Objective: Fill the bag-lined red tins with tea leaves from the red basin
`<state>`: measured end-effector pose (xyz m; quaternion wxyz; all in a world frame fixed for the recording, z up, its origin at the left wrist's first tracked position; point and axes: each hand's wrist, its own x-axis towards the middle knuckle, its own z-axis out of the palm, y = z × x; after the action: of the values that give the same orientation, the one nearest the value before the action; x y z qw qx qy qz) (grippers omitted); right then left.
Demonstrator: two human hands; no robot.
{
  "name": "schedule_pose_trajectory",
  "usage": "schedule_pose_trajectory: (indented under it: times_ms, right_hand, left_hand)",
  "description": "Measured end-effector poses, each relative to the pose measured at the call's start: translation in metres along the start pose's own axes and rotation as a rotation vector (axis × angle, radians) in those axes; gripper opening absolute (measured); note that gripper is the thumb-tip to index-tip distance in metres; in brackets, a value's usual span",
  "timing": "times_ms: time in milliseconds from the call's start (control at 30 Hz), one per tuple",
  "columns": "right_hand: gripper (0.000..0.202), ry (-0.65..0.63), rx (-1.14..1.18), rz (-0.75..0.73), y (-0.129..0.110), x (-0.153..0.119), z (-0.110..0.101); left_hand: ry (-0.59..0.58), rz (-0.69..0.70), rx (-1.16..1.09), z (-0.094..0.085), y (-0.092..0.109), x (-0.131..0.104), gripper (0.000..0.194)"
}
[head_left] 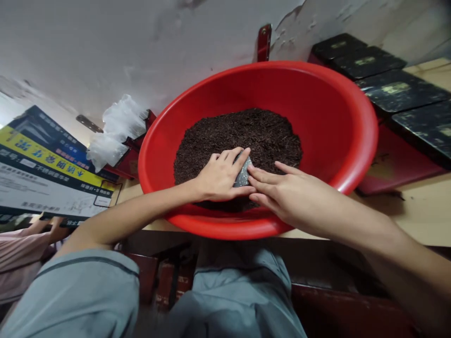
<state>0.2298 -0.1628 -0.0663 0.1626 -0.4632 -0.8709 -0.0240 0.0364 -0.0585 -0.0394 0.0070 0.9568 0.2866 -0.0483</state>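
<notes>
A small dark speckled box or packet is over the dark loose leaves, which look like dry tea, inside a large red plastic basin. My left hand lies across the packet with its fingers bent over the top, hiding much of it. From the right, the fingertips of my right hand press together at the packet's near right edge, with the outer finger held apart. Both hands are low in the basin, near its front side. What lies under the packet is hidden.
Black speckled boxes with gold labels stand to the right on the pale tabletop. Clear plastic bags sit left of the basin, beside a large printed carton. At the far left is another person's arm. A wall rises behind.
</notes>
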Motion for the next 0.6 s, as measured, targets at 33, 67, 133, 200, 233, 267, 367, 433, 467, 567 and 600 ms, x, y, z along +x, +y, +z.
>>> schedule_pose_trajectory:
  times_ms: [33,67,133,200,233,267,367,433,467,567,600]
  right_hand:
    - [0.039,-0.021,0.018,0.01,0.001,0.002,-0.004]
    - [0.037,-0.049,0.039,0.029,0.002,0.005,-0.008]
    - [0.034,-0.115,0.113,0.085,0.007,0.014,-0.016]
    - [0.031,-0.137,0.236,0.15,0.014,0.021,-0.022]
    - [0.031,-0.119,0.301,0.186,0.017,0.023,-0.024]
    - [0.036,-0.086,0.352,0.225,0.021,0.023,-0.024]
    - [0.077,0.032,0.373,0.315,0.026,0.021,-0.019]
    - [0.104,0.075,0.313,0.3,0.024,0.019,-0.015]
    - [0.114,0.094,0.277,0.269,0.02,0.02,-0.015]
    - [0.127,0.181,0.195,0.108,0.004,0.026,-0.022]
    - [0.126,0.239,0.177,0.048,-0.001,0.029,-0.027]
  left_hand:
    - [0.003,0.009,0.005,0.001,-0.001,0.001,0.099]
    - [-0.011,0.019,0.009,0.001,-0.001,0.003,0.099]
    - [-0.042,0.004,0.012,0.0,-0.002,0.005,0.102]
    - [-0.036,-0.039,-0.002,-0.001,-0.003,0.006,0.105]
    - [-0.017,-0.058,-0.017,-0.001,-0.004,0.005,0.106]
    - [0.006,-0.071,-0.036,-0.001,-0.006,0.004,0.106]
    - [0.083,-0.03,-0.094,-0.002,-0.013,-0.008,0.115]
    - [0.196,0.053,-0.109,-0.009,-0.019,-0.021,0.126]
    - [0.274,0.111,-0.103,-0.015,-0.02,-0.029,0.13]
    - [0.528,0.294,-0.048,-0.044,-0.02,-0.057,0.133]
    - [0.583,0.334,-0.027,-0.055,-0.018,-0.066,0.133]
